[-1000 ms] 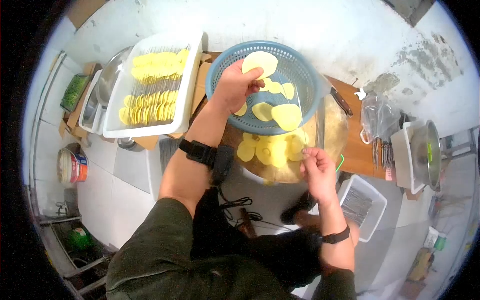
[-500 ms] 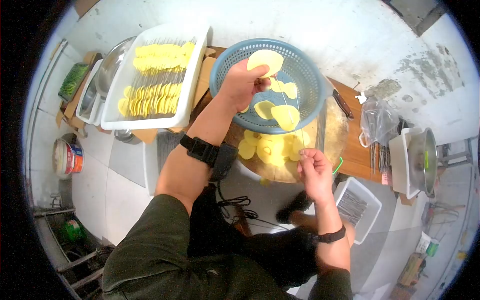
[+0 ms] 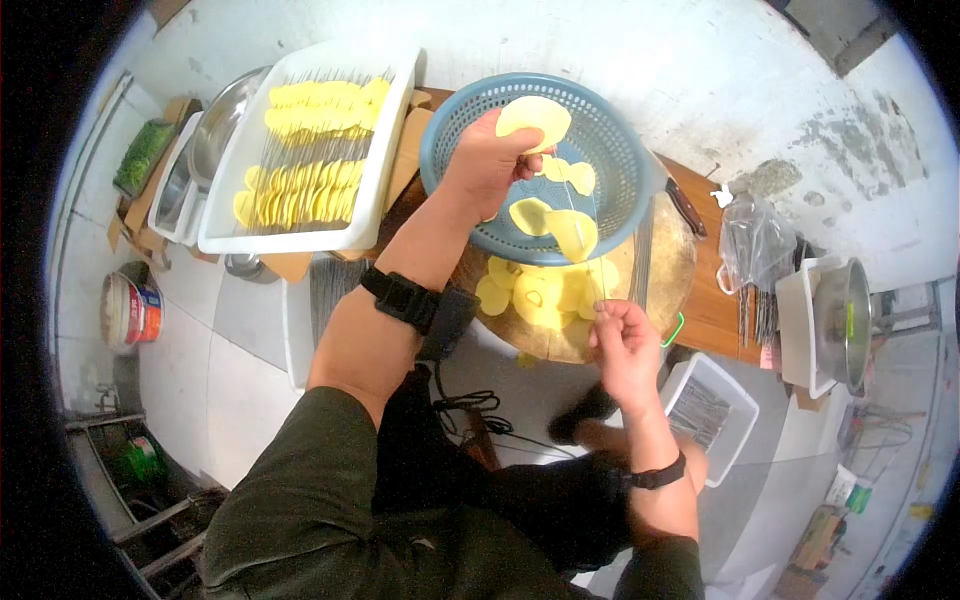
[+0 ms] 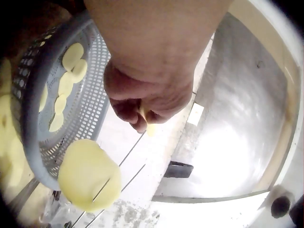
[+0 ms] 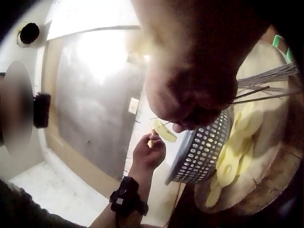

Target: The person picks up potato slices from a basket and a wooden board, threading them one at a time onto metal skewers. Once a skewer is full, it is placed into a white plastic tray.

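Note:
My left hand [image 3: 487, 160] pinches a thin yellow potato slice [image 3: 536, 120] between thumb and fingers, over the blue colander [image 3: 440, 125]. Lower right, my right hand [image 3: 628, 350] pinches the near end of thin metal skewers [image 4: 132, 151]. Two of these show in the left wrist view, running through a threaded potato slice [image 4: 88, 175] toward the left hand's fingertips. More slices [image 4: 72, 57] lie inside the colander. A pile of slices [image 3: 545, 300] rests on the round wooden block [image 3: 665, 270] between my hands and the colander. In the right wrist view, shadow hides most right-hand fingertips.
A white tray [image 3: 375, 215] at left holds rows of skewered slices. Loose skewers [image 3: 643, 250] and a knife [image 3: 685, 207] lie right of the colander. A white bin [image 3: 740, 440] of skewers stands low at right, below a plastic bag [image 3: 757, 235] and a steel bowl [image 3: 855, 320].
The right hand has shifted slightly left, still pinching the skewers. The left hand keeps its slice and has edged a little right. The head view has shifted slightly.

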`<state>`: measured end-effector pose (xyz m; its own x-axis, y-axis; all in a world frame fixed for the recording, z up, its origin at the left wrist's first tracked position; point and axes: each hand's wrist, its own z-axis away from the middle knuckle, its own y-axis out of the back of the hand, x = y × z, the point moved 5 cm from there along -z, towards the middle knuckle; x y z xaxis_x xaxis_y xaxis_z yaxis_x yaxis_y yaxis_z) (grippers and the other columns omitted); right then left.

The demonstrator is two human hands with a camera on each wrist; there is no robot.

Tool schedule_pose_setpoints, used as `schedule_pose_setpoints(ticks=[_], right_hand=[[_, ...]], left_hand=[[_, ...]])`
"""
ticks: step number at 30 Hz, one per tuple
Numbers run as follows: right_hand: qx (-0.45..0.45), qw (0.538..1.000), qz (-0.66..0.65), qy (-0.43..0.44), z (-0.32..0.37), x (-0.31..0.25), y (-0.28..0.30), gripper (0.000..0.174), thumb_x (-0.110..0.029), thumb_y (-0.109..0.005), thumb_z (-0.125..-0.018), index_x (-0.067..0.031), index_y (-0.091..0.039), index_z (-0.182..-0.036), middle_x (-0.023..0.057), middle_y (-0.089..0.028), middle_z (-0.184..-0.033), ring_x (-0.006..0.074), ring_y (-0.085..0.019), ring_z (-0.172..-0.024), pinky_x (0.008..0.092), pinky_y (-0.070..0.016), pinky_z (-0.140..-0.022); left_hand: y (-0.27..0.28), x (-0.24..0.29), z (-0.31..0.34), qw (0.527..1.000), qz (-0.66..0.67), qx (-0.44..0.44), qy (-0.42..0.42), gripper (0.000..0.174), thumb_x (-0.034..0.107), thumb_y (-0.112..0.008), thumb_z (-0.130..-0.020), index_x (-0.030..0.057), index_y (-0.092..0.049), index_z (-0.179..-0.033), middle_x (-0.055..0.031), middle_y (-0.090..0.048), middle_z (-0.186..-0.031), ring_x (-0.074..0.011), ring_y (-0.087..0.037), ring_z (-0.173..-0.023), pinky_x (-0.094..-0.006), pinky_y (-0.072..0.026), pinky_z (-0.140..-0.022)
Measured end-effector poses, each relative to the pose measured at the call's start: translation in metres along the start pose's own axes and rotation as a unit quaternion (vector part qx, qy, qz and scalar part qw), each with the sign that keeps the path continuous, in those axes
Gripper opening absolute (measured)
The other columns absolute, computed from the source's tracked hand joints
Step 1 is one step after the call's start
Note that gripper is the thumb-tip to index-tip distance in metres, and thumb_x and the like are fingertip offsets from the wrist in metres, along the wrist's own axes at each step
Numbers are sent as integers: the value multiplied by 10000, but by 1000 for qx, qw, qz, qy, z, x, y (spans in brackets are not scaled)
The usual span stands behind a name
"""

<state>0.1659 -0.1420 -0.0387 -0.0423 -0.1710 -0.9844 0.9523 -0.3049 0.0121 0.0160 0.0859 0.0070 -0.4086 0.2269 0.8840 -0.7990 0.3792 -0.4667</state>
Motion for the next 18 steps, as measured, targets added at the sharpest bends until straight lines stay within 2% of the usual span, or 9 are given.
schedule_pose_setpoints(ticks=[6, 7, 9, 11, 18], right_hand=[[7, 999, -28, 22, 3, 0, -9, 100, -52, -536, -948, 5, -584, -1015, -20, -539, -702, 43, -471, -607, 193, -385, -538], [7, 999, -27, 21, 2, 3, -9, 100, -52, -536, -948, 5, -584, -1015, -20, -539, -702, 43, -471, -607, 193, -385, -538], [16, 999, 0, 51, -1, 7, -7, 104, -79, -534, -951, -41, -588, -1033, -13, -561, -676, 31, -440, -519, 179, -348, -461], [15, 999, -1, 49, -2, 7, -8, 105, -80, -532, -952, -42, -586, -1035, -12, -561, -677, 32, -438, -518, 179, -349, -462], [11, 999, -10, 35, -3, 10, -6, 109, -86, -530, -954, -39, -577, -1041, -6, -556, -682, 36, -438, -520, 182, -350, -464]], left_hand=[[-1, -3, 1, 1000, 18, 5, 4, 251, 86, -612, -831, 21, -542, -1063, -106, -650, -886, -92, -540, -612, -217, -429, -560], [-1, -3, 2, 1000, 19, 12, 10, 251, 95, -611, -835, 21, -541, -1064, -101, -648, -883, -91, -540, -615, -217, -428, -559], [0, -3, 1, 1000, 21, 19, 14, 250, 104, -611, -840, 21, -540, -1065, -96, -647, -881, -90, -540, -618, -217, -428, -559], [0, -2, -2, 1000, 28, -12, 8, 246, 131, -607, -853, 25, -543, -1066, -84, -641, -870, -84, -540, -627, -215, -426, -559], [-3, 1, 3, 1000, 22, -4, 7, 207, 176, -616, -867, 46, -578, -1025, -51, -640, -860, -68, -537, -636, -214, -428, -568]])
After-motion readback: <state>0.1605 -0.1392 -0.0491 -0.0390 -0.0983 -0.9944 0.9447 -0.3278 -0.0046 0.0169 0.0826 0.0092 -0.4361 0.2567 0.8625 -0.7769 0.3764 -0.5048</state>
